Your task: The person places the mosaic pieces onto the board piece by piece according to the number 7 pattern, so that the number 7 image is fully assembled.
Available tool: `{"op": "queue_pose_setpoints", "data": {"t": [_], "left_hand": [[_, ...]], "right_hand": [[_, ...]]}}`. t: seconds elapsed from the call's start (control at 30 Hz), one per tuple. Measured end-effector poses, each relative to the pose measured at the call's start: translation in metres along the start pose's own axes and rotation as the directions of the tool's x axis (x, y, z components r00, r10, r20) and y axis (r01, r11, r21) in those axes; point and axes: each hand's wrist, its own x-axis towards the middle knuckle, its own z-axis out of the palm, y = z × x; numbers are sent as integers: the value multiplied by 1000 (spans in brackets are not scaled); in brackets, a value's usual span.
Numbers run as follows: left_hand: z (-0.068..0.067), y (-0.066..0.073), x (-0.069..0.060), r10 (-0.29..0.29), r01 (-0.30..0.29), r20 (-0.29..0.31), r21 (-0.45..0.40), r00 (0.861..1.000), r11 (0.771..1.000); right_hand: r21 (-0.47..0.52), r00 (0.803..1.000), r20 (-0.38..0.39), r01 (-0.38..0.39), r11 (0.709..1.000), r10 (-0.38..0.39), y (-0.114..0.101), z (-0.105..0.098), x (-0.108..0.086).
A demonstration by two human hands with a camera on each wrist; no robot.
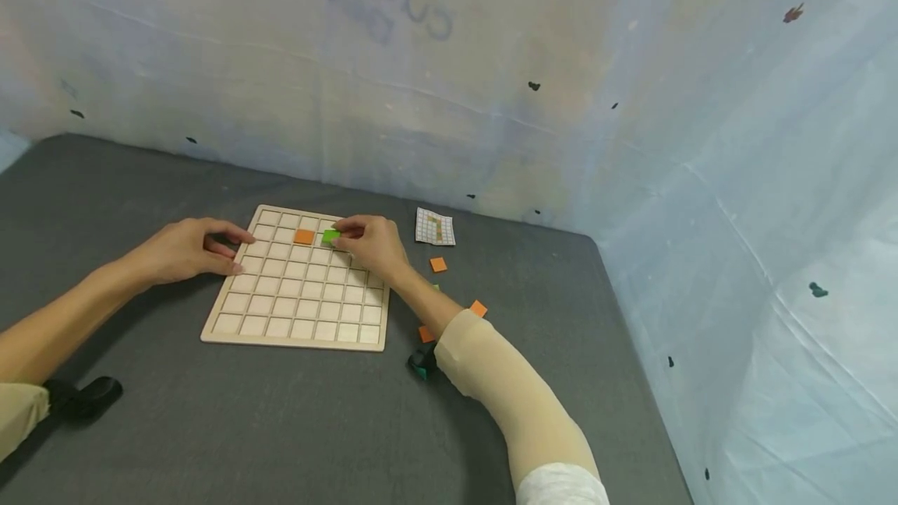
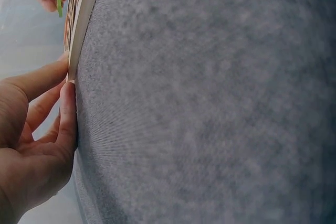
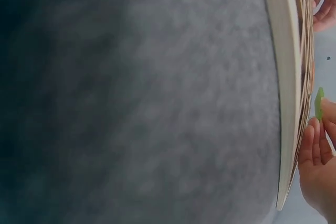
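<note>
While hand (left) [image 1: 184,252] touches board [image 1: 298,308], right [image 1: 379,246] pinches tile [image 1: 330,237].

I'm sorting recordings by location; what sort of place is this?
Probably a makeshift, screened-off tabletop workspace: a flat table covered in dark grey fabric stands beside wrinkled, pale bluish sheet-like walls, with a pale wooden square-gridded board lying on it.

A person's left arm [image 1: 87,302] and right arm [image 1: 515,388] stretch forward. The left hand [image 1: 184,251] holds thumb and fingers apart; the right hand [image 1: 377,248] pinches.
</note>
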Motion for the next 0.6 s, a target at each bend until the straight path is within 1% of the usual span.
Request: {"op": "queue_pose_setpoints", "data": {"t": [0.17, 0.37, 0.43, 0.6], "left_hand": [[-1, 1, 1, 7, -7, 11, -11, 1000, 1000], [-6, -4, -5, -21, 21, -12, 6, 1000, 1000], [-7, -5, -7, -24, 24, -13, 14, 1000, 1000], [-6, -6, -9, -29, 29, -3, 12, 1000, 1000]], "right_hand": [[-76, 1000, 1, 13, 997, -13, -4, 4, 3], [-184, 997, 14, 78, 980, -77, -7, 14, 10], [-214, 997, 26, 83, 973, -79, -9, 18, 11], [-252, 998, 25, 55, 966, -50, -12, 23, 10]]}}
